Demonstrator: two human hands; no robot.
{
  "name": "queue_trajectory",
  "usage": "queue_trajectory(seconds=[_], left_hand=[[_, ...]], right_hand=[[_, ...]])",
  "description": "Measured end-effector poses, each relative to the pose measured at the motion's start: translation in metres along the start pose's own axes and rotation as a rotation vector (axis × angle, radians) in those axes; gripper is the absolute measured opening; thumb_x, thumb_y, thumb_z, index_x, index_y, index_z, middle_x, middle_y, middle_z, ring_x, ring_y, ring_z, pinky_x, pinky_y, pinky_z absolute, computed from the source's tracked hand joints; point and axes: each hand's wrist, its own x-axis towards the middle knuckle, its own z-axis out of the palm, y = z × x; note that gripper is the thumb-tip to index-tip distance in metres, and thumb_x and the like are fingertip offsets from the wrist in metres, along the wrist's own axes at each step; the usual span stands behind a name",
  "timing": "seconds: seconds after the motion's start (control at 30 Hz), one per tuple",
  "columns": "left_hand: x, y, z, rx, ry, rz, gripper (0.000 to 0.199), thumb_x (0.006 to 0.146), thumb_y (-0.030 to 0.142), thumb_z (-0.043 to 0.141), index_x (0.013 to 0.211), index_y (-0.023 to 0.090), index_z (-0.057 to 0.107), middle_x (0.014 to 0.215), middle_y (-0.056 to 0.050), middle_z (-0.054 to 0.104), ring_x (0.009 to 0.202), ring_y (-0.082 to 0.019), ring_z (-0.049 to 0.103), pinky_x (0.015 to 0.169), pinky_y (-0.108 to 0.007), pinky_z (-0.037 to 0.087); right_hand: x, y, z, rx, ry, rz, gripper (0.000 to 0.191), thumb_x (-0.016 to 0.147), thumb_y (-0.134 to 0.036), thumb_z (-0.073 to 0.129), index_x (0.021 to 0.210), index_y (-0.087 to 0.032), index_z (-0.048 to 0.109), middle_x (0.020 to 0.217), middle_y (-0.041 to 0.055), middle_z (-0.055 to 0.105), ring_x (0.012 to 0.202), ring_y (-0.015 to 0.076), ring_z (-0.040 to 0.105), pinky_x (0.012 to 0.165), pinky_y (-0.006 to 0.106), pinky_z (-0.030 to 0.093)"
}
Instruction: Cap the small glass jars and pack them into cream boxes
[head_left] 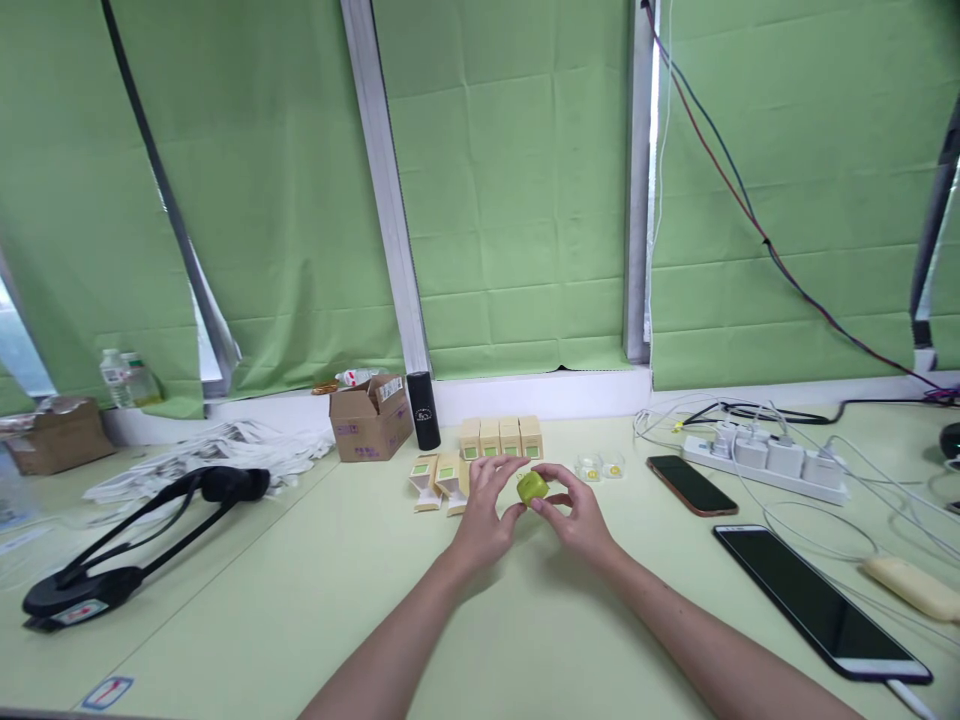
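A small, rounded yellow-green object point(532, 487), its exact kind too small to tell, is held up between both hands over the table. My right hand point(579, 512) pinches it from the right with thumb and fingers. From the left, my left hand point(486, 515) curls its thumb and fingers around its near side. Just behind the hands stands a row of small cream boxes point(500, 438) with green labels. Two opened-looking cream cartons point(439, 482) are beside my left hand, one partly hidden by it. Small clear containers point(600, 467) with yellow contents lie beyond my right hand.
To the right are a phone point(691, 485), a larger phone point(821, 600), and a white power strip point(765, 465) with loose cables. A cardboard box point(370, 420) and black cylinder point(424, 411) stand at the back. Black headgear point(150, 550) lies left, near white bundled material point(217, 452).
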Motion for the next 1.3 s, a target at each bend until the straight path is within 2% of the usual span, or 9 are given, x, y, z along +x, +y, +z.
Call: queue_trajectory(seconds=[0.17,0.33,0.47,0.6,0.7,0.9,1.03,1.17,1.3], left_hand=[[-0.001,0.001,0.004,0.0,-0.065,0.035,0.05,0.088,0.01,0.062,0.13,0.037,0.065,0.134,-0.007,0.054,0.137,-0.029,0.039,0.116,-0.054,0.038],[0.003,-0.007,0.006,-0.132,0.02,-0.06,0.05,0.079,0.009,0.072,0.123,0.032,0.068,0.13,-0.007,0.06,0.131,-0.027,0.048,0.114,-0.051,0.04],[0.008,-0.017,0.004,-0.287,0.097,-0.219,0.051,0.076,0.014,0.075,0.124,0.029,0.069,0.129,-0.007,0.065,0.119,-0.026,0.058,0.102,-0.045,0.047],[0.013,-0.029,0.003,-0.571,0.136,-0.322,0.054,0.074,0.026,0.08,0.126,0.021,0.067,0.127,-0.011,0.069,0.111,-0.025,0.066,0.096,-0.04,0.051],[0.015,-0.035,0.004,-0.755,0.18,-0.382,0.063,0.067,0.033,0.088,0.124,0.017,0.067,0.126,-0.014,0.071,0.112,-0.026,0.068,0.099,-0.04,0.052],[0.016,-0.044,0.005,-0.885,0.261,-0.428,0.069,0.064,0.037,0.091,0.125,0.015,0.067,0.131,-0.017,0.069,0.119,-0.029,0.065,0.095,-0.039,0.054],[0.015,-0.047,0.005,-0.908,0.268,-0.438,0.072,0.063,0.037,0.092,0.126,0.015,0.066,0.132,-0.018,0.068,0.12,-0.03,0.065,0.091,-0.036,0.055],[0.015,-0.048,0.006,-0.909,0.262,-0.439,0.071,0.063,0.038,0.092,0.125,0.015,0.066,0.132,-0.018,0.068,0.12,-0.03,0.065,0.093,-0.038,0.054],[0.016,-0.047,0.007,-0.922,0.27,-0.441,0.069,0.062,0.035,0.092,0.123,0.016,0.067,0.132,-0.018,0.068,0.125,-0.031,0.062,0.103,-0.043,0.051]], right_hand=[[-0.001,-0.005,0.001,-0.015,-0.02,-0.005,0.032,0.088,-0.039,0.066,0.116,-0.025,0.064,0.119,0.009,0.067,0.11,0.0243,0.064,0.08,0.036,0.062],[0.002,0.005,-0.004,-0.09,0.025,0.025,0.028,0.095,-0.043,0.056,0.114,-0.023,0.064,0.107,0.008,0.071,0.101,0.0237,0.067,0.076,0.034,0.058],[0.007,0.021,-0.012,-0.455,0.095,0.03,0.016,0.094,-0.03,0.055,0.101,-0.025,0.068,0.1,0.0069,0.072,0.095,0.0257,0.065,0.074,0.037,0.053],[0.018,0.03,-0.014,-0.87,-0.057,-0.015,0.02,0.087,-0.014,0.061,0.099,-0.025,0.074,0.102,0.0083,0.073,0.102,0.0288,0.059,0.084,0.041,0.047],[0.033,0.032,-0.008,-1.103,-0.198,-0.045,0.022,0.085,-0.012,0.065,0.099,-0.024,0.077,0.105,0.0109,0.072,0.106,0.0305,0.055,0.087,0.041,0.042],[0.063,0.037,0.016,-1.195,-0.237,-0.046,0.023,0.083,-0.008,0.062,0.091,-0.021,0.08,0.103,0.0157,0.07,0.11,0.0321,0.049,0.091,0.042,0.035],[0.07,0.043,0.027,-1.231,-0.257,-0.034,0.025,0.081,-0.006,0.06,0.088,-0.018,0.08,0.102,0.0175,0.069,0.111,0.0318,0.048,0.096,0.042,0.032],[0.067,0.046,0.027,-1.249,-0.255,-0.023,0.028,0.082,-0.003,0.056,0.088,-0.016,0.08,0.103,0.0188,0.069,0.112,0.0332,0.048,0.097,0.043,0.031],[0.062,0.039,0.019,-1.229,-0.281,-0.037,0.028,0.079,0.0,0.055,0.088,-0.016,0.077,0.1,0.0172,0.072,0.11,0.0315,0.053,0.094,0.041,0.032]])
